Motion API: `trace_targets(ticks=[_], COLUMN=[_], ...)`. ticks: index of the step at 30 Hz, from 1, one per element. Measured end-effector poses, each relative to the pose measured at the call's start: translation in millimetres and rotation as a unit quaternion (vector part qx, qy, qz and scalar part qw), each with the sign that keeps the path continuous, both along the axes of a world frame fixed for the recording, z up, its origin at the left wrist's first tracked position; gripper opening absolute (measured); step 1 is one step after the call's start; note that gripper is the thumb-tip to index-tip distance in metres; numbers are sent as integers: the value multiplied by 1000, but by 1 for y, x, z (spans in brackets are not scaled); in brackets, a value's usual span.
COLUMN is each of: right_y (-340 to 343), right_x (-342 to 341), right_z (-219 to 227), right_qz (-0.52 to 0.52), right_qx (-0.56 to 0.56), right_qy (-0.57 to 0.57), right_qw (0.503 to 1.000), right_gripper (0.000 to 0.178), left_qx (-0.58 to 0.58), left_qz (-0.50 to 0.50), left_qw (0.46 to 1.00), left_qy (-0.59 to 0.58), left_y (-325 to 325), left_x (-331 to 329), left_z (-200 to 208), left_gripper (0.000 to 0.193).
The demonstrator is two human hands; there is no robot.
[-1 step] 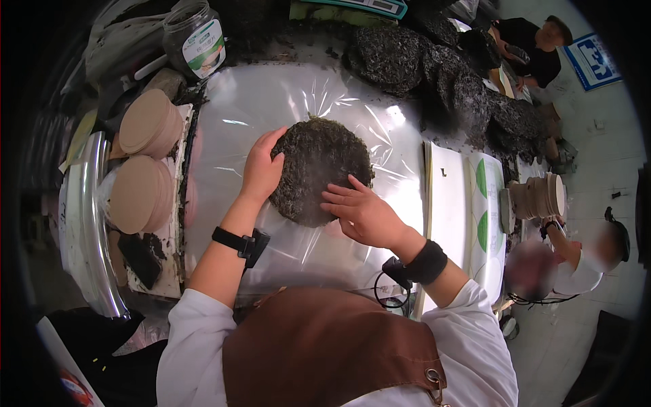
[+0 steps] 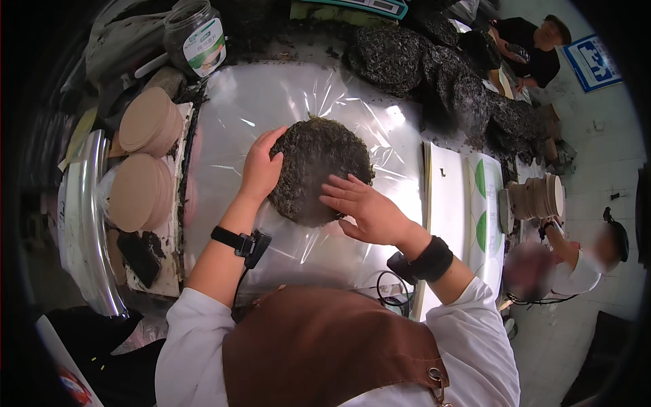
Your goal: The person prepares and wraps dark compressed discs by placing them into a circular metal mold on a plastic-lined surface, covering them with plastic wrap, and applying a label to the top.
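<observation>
1. Centrally, a dark round flaky disc (image 2: pixel 319 163) is laid flat on a shiny clear plastic sheet (image 2: pixel 237 95), in front of the brown apron (image 2: pixel 332 346).
2. The disc's left edge is met by the left hand (image 2: pixel 261 166); its fingers are held straight and open, with the thumb spread apart from them.
3. The disc's lower right part is overlapped by the right hand (image 2: pixel 369 210), whose fingers are extended and slightly parted; whether they are pressed down cannot be told.
4. To the left, two stacks of round tan discs are seen, an upper stack (image 2: pixel 146 122) and a lower stack (image 2: pixel 139 193), with an open labelled jar (image 2: pixel 193 41) placed beyond them.
5. At upper right, more dark flaky discs (image 2: pixel 386 61) are heaped.
6. Beside the sheet's right edge, white paper (image 2: pixel 444 217) is laid, and green leaf shapes (image 2: pixel 483 230) are printed next to it.
</observation>
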State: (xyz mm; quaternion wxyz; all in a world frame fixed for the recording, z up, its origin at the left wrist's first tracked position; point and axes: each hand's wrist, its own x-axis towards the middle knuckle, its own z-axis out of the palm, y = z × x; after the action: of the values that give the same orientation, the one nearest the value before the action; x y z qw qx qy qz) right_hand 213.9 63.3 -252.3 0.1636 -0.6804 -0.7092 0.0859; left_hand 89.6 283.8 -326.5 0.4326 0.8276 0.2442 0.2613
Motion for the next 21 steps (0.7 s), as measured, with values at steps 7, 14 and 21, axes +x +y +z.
trace_targets(ticks=[7,14,21], right_y=[63,75,72], right_x=[-10,-13,-13], right_z=[-47,-71,-74], right_qz=[-48,-51,-54], right_qx=[-54,-102,-133], right_qy=[-102,-109,-114], right_qw=[992,987,983], right_gripper=[83,86,86], left_qx=[15,194,237], left_qz=[36,26,-24], left_qw=[998,954,953], left_qy=[39,227,190], left_y=[-11,-21,-27], left_x=[8,21,-4], left_z=[12,24,8], left_gripper=[49,42,53])
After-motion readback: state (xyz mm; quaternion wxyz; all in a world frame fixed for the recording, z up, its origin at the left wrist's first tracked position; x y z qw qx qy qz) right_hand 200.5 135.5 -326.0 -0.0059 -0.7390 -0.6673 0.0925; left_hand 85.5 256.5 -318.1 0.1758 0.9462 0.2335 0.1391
